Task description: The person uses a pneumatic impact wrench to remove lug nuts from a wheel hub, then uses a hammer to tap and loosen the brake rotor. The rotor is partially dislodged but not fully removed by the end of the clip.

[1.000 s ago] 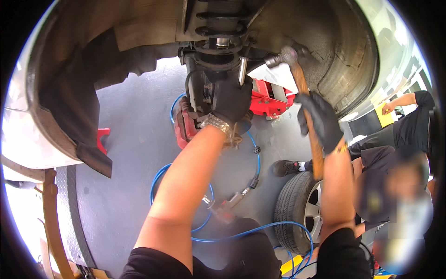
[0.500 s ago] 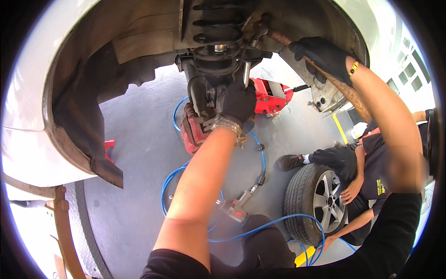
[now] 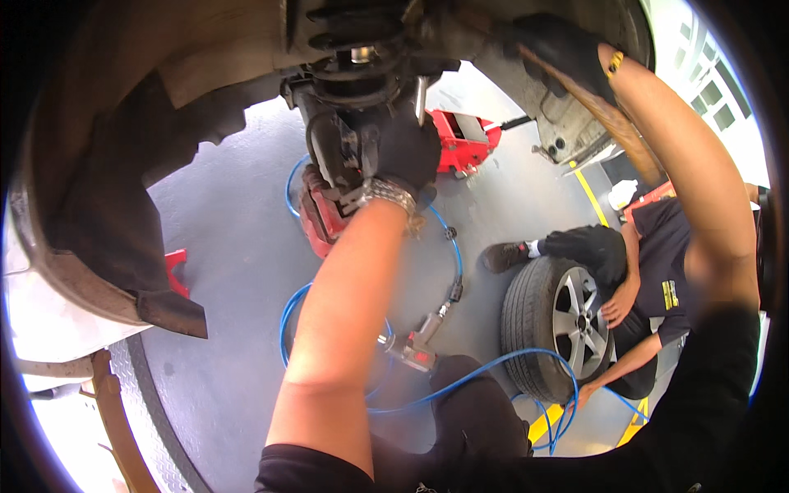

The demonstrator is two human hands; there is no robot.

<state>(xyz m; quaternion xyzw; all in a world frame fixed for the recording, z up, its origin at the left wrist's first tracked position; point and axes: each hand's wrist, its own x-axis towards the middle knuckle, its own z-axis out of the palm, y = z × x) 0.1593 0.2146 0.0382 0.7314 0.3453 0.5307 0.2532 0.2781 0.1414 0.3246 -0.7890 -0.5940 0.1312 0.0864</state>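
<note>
My left hand (image 3: 408, 149), in a black glove, is closed round a shiny metal rod (image 3: 421, 100) that stands upright beside the strut. The strut's dark coil spring (image 3: 355, 41) is just above, and a red brake caliper (image 3: 317, 215) lies below and left of the hand. Up in the wheel arch my right hand (image 3: 560, 51), also gloved in black, grips a hammer by its worn wooden handle (image 3: 612, 123). The handle's end slants down past my forearm. Shadow and blur hide the hammer's head and most of my right fingers.
A red floor jack (image 3: 462, 140) stands behind the strut. An impact wrench (image 3: 417, 345) with a blue air hose (image 3: 460, 255) lies on the grey floor. At right, a seated person (image 3: 649, 246) has both hands at a wheel (image 3: 538, 329). The fender liner (image 3: 115, 197) curves round at left.
The view has tilted, so everything sits higher and slightly further left. My right hand has risen a little in the arch, and the hammer's head, visible before, is lost in dark blur.
</note>
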